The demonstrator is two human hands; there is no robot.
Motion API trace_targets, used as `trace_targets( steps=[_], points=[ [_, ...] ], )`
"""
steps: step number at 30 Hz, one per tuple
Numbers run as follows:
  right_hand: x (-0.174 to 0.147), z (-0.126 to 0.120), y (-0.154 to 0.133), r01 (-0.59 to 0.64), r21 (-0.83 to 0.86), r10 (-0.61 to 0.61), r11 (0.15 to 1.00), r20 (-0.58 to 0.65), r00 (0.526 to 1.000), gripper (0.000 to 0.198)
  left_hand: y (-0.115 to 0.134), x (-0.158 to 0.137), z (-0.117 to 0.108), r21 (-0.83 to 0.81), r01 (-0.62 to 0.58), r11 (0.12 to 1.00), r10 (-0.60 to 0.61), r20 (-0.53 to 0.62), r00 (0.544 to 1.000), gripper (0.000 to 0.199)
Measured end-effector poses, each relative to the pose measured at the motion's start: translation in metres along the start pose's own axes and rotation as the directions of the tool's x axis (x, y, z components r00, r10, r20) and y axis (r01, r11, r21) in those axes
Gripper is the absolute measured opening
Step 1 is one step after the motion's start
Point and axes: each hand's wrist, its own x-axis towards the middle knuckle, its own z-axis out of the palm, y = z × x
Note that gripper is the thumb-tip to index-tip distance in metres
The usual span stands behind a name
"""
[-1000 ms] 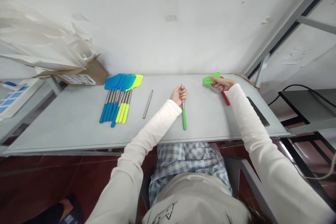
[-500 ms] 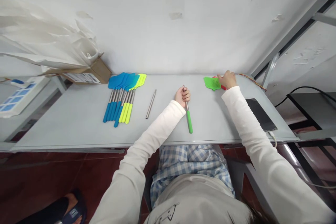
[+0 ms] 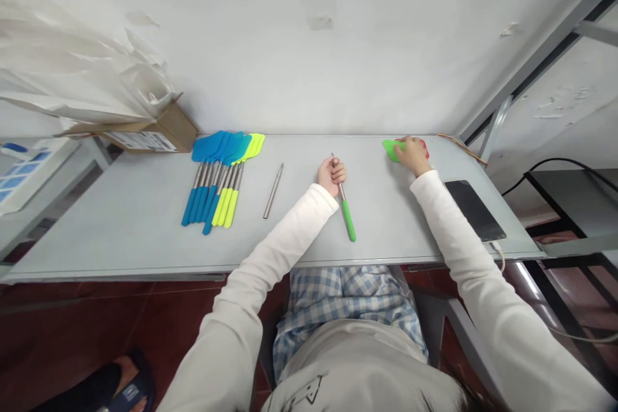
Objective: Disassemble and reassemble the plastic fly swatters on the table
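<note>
My left hand (image 3: 331, 174) is wrapped round the metal shaft of a green-handled rod (image 3: 348, 220), whose handle points toward the table's front edge. Farther right, my right hand (image 3: 414, 154) is closed over a green mesh fly swatter head (image 3: 390, 149), covering part of it. A red piece (image 3: 425, 147) shows beside those fingers, mostly hidden by the hand. To the left of my left hand, a bare metal rod (image 3: 273, 191) lies alone on the table.
Blue fly swatters (image 3: 196, 205) and yellow ones (image 3: 232, 207) lie in an overlapping row at left. Behind them stands a cardboard box (image 3: 176, 129). A black phone (image 3: 476, 209) with a white cable rests at right on the grey table (image 3: 120, 238).
My right hand has moved left from the red piece onto the green swatter head, which has shifted slightly right. My left hand keeps its grip on the rod. The view has shifted slightly.
</note>
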Motion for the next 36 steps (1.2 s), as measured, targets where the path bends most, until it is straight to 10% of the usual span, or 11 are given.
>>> trace_targets(
  steps=[4,12,19,24,32,36],
  points=[
    [-0.047,0.018,-0.050,0.338,0.330,-0.378,0.881,0.066,0.923,0.033,-0.001,0.003,0.002,-0.019,-0.130,0.991,0.128,-0.077,0.989,0.033],
    [-0.080,0.043,-0.090,0.347,0.575,-0.527,0.741,0.178,0.831,0.041,0.005,0.007,0.001,0.181,-0.245,0.953,0.263,-0.086,0.961,0.018],
    [-0.052,0.047,-0.068,-0.007,0.897,-0.117,0.442,0.066,0.991,0.037,-0.004,0.012,-0.006,0.594,-0.263,0.760,0.250,0.107,0.962,0.012],
    [-0.045,0.050,-0.056,-0.050,0.946,0.027,0.321,0.043,0.999,0.041,0.014,0.015,-0.017,0.806,-0.280,0.522,0.092,0.273,0.958,0.027],
    [-0.023,0.039,-0.038,-0.107,0.994,0.266,0.037,0.093,0.960,0.016,0.031,0.018,-0.027,0.819,-0.518,0.247,0.315,0.437,0.842,0.007],
    [-0.015,0.032,-0.024,-0.173,0.984,0.225,0.028,0.163,0.961,0.026,0.038,0.021,-0.032,0.846,-0.525,0.089,0.399,0.453,0.797,0.019]
  ],
)
